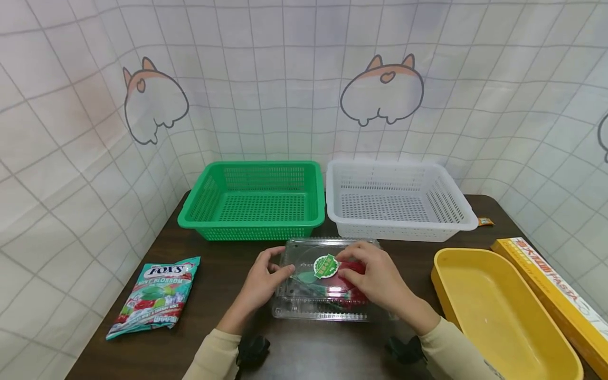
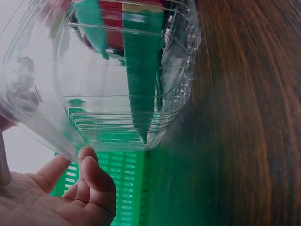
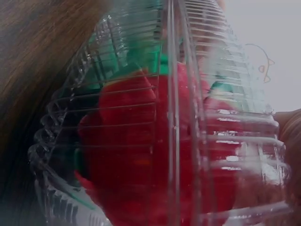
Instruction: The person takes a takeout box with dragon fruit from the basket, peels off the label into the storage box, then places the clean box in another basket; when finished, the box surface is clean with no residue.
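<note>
A clear plastic clamshell box [image 1: 304, 309] lies on the dark table in front of me, its ridged walls close up in both wrist views. Through the plastic shows a red item [image 3: 136, 146] with green pointed, leaf-like pieces [image 2: 141, 80]. A round green-and-white sticker [image 1: 325, 266] is on the lid. My left hand [image 1: 263, 277] grips the box's left edge with thumb and fingers; its fingertips [image 2: 88, 154] are at a corner. My right hand [image 1: 375, 272] has its thumb and forefinger on the lid beside the sticker; whether they pinch its edge I cannot tell.
Behind the box stand a green basket [image 1: 252, 232] and a white basket [image 1: 399, 230]. A Fox's candy bag [image 1: 154, 295] lies on the left. On the right are a yellow tray [image 1: 494, 295], a long yellow pasta box [image 1: 551, 285] and a small orange packet [image 1: 485, 221].
</note>
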A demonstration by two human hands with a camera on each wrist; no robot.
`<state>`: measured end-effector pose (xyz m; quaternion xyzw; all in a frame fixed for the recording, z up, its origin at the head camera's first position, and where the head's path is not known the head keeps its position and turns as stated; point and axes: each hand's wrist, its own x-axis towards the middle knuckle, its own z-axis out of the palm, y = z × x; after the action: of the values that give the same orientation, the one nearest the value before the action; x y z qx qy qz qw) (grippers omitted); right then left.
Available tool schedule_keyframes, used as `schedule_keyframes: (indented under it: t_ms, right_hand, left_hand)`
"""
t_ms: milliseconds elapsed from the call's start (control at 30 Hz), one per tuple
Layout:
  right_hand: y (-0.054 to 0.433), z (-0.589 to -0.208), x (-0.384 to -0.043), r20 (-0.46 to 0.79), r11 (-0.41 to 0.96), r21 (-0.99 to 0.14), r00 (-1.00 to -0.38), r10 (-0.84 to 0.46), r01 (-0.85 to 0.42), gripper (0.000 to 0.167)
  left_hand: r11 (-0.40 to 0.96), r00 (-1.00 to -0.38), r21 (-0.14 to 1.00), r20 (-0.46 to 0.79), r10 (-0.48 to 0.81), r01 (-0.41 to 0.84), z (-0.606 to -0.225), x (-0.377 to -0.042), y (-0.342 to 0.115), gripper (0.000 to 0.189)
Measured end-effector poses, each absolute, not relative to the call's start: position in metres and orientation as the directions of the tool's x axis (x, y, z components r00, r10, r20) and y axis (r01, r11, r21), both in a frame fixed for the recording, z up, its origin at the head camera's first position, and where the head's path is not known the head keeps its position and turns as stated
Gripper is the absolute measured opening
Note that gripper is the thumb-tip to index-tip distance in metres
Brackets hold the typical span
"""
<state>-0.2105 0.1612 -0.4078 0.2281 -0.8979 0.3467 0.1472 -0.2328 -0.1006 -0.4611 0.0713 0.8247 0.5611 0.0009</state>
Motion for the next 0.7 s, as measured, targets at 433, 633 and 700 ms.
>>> schedule_keyframes:
  t_ms: [433, 633, 700]
  right_hand:
    - [0.1602, -0.4052, -0.2173, 0.323, 0.667, -0.588, -0.889, -0.326, -0.458, 0.014]
    - [0.1579, -0.4069, -0.2194, 0.329, 0.675, -0.571, -0.883, -0.334, -0.468, 0.007]
    - [0.1573, -0.4059, -0.2203, 0.335, 0.678, -0.558, -0.878, -0.343, -0.478, 0.006]
  left_hand:
    - [0.363, -0.991, 0.926, 0.067, 0.114, 0.104, -0.4579, -0.2324, -0.0979, 0.053]
    - [0.362, -0.993, 0.928, 0.048, 0.111, 0.085, -0.4608, -0.2305, -0.0989, 0.054]
    - [0.359, -0.993, 0.929, 0.048, 0.109, 0.085, -0.4611, -0.2304, -0.0991, 0.054]
